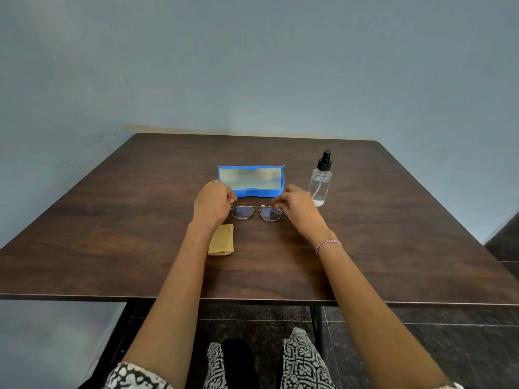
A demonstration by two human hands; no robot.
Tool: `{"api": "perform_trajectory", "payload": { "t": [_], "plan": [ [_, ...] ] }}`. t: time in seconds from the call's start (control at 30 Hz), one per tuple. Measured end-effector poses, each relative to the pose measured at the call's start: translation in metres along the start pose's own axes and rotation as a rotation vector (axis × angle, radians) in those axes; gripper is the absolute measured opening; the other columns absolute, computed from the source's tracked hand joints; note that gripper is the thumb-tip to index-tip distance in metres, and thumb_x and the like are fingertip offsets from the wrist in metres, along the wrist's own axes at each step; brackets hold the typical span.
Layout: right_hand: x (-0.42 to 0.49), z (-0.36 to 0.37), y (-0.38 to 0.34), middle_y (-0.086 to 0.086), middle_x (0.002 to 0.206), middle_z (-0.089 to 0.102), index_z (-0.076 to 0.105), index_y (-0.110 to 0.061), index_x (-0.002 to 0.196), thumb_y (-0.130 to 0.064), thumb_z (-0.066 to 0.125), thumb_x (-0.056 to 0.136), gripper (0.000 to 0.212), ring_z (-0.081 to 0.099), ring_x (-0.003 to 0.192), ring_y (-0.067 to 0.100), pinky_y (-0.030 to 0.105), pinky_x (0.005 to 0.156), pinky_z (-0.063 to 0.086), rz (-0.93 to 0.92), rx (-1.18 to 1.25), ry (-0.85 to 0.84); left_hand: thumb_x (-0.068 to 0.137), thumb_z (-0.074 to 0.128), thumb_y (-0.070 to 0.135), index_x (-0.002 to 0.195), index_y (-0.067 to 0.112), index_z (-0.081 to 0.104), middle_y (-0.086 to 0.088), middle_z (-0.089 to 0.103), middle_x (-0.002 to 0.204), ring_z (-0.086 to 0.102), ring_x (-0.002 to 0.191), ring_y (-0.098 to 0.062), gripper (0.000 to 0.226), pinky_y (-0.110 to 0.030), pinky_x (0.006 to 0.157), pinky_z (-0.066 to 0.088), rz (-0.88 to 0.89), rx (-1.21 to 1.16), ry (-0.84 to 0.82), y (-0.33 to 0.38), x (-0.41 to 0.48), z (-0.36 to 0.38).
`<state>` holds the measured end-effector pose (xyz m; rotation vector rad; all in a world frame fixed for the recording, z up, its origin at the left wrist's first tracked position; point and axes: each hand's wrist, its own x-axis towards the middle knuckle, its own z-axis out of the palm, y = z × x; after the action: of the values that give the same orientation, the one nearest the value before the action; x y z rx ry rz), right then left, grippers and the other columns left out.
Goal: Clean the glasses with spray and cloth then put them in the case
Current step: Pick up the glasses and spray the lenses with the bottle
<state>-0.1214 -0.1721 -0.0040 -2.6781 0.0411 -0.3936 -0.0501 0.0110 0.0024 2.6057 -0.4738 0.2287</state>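
Thin metal-framed glasses [256, 213] sit on the dark wooden table [112, 220], lenses facing me. My left hand [212, 203] pinches the frame's left end and my right hand [297, 207] pinches its right end. Just behind them a blue glasses case [250, 181] stands open, its pale lining showing. A folded tan cloth [222, 239] lies beside my left wrist, partly under it. A clear spray bottle [320, 179] with a black nozzle stands upright to the right of the case, just beyond my right hand.
The table's near edge runs across the lower part of the view, with my patterned-clothed knees and a dark tiled floor below it. A blue-grey wall [252, 66] rises behind the table's far edge.
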Motion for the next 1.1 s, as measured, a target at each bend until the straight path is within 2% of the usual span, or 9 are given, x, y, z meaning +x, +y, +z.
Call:
{"api": "perform_trajectory", "payload": {
  "t": [0.13, 0.27, 0.47, 0.7, 0.77, 0.83, 0.93, 1.1],
  "plan": [
    [0.002, 0.001, 0.002, 0.015, 0.108, 0.059, 0.070, -0.004, 0.107, -0.007, 0.058, 0.089, 0.021, 0.053, 0.104, 0.030, 0.029, 0.090, 0.040, -0.032, -0.013, -0.013, 0.088, 0.058, 0.006, 0.095, 0.010, 0.074, -0.007, 0.069, 0.103, 0.061, 0.094, -0.019, 0.018, -0.031, 0.085, 0.049, -0.009, -0.055, -0.096, -0.007, 0.001, 0.000],
    [0.003, 0.002, 0.004, 0.012, 0.107, 0.061, 0.069, -0.009, 0.112, -0.011, 0.056, 0.092, 0.024, 0.050, 0.105, 0.028, 0.029, 0.089, 0.038, -0.061, -0.073, -0.042, 0.090, 0.058, 0.006, 0.100, 0.009, 0.073, -0.006, 0.069, 0.104, 0.056, 0.088, -0.011, 0.019, -0.022, 0.079, 0.042, 0.039, -0.082, -0.155, -0.007, 0.000, -0.003],
    [0.001, 0.001, 0.006, 0.010, 0.106, 0.063, 0.071, -0.010, 0.107, -0.010, 0.057, 0.090, 0.021, 0.051, 0.101, 0.027, 0.027, 0.084, 0.039, -0.091, -0.089, -0.054, 0.087, 0.062, 0.006, 0.095, 0.011, 0.075, -0.005, 0.069, 0.095, 0.053, 0.080, -0.007, 0.016, -0.021, 0.073, 0.043, 0.133, -0.042, -0.192, -0.005, 0.001, -0.008],
    [-0.004, -0.006, 0.010, 0.010, 0.099, 0.066, 0.073, -0.006, 0.098, -0.006, 0.057, 0.089, 0.018, 0.053, 0.096, 0.028, 0.023, 0.079, 0.037, -0.084, -0.011, 0.045, 0.087, 0.061, 0.007, 0.094, 0.012, 0.074, -0.003, 0.069, 0.093, 0.058, 0.084, -0.014, 0.015, -0.031, 0.079, 0.049, 0.232, -0.043, -0.096, -0.001, -0.004, -0.011],
    [-0.008, -0.010, 0.012, 0.010, 0.096, 0.066, 0.073, -0.004, 0.096, -0.004, 0.057, 0.089, 0.017, 0.054, 0.095, 0.027, 0.023, 0.078, 0.038, -0.089, 0.022, 0.090, 0.087, 0.061, 0.008, 0.096, 0.013, 0.074, -0.001, 0.068, 0.093, 0.056, 0.082, -0.011, 0.017, -0.027, 0.076, 0.046, 0.268, -0.053, -0.088, 0.000, -0.006, -0.012],
    [-0.013, -0.013, 0.015, 0.010, 0.091, 0.066, 0.073, -0.004, 0.093, -0.002, 0.060, 0.087, 0.014, 0.057, 0.090, 0.026, 0.029, 0.078, 0.044, -0.111, 0.062, 0.138, 0.087, 0.062, 0.007, 0.098, 0.012, 0.074, -0.001, 0.068, 0.092, 0.055, 0.079, -0.009, 0.017, -0.022, 0.074, 0.042, 0.297, -0.084, -0.083, 0.000, -0.008, -0.013],
    [-0.021, -0.015, 0.020, 0.008, 0.085, 0.066, 0.074, -0.005, 0.089, -0.001, 0.065, 0.084, 0.012, 0.061, 0.081, 0.024, 0.032, 0.074, 0.049, -0.135, 0.104, 0.187, 0.085, 0.064, 0.005, 0.094, 0.011, 0.075, 0.000, 0.069, 0.087, 0.058, 0.076, -0.011, 0.016, -0.021, 0.070, 0.042, 0.333, -0.140, -0.075, 0.001, -0.011, -0.013],
    [-0.032, -0.024, 0.023, -0.005, 0.084, 0.067, 0.073, -0.006, 0.088, -0.001, 0.067, 0.082, 0.009, 0.060, 0.074, -0.009, 0.006, 0.068, 0.045, -0.017, 0.375, 0.258, 0.082, 0.068, 0.006, 0.090, 0.012, 0.075, 0.000, 0.068, 0.084, 0.061, 0.077, -0.013, 0.012, -0.028, 0.075, 0.051, 0.307, -0.251, -0.155, 0.003, -0.016, -0.015]
  ]
}}
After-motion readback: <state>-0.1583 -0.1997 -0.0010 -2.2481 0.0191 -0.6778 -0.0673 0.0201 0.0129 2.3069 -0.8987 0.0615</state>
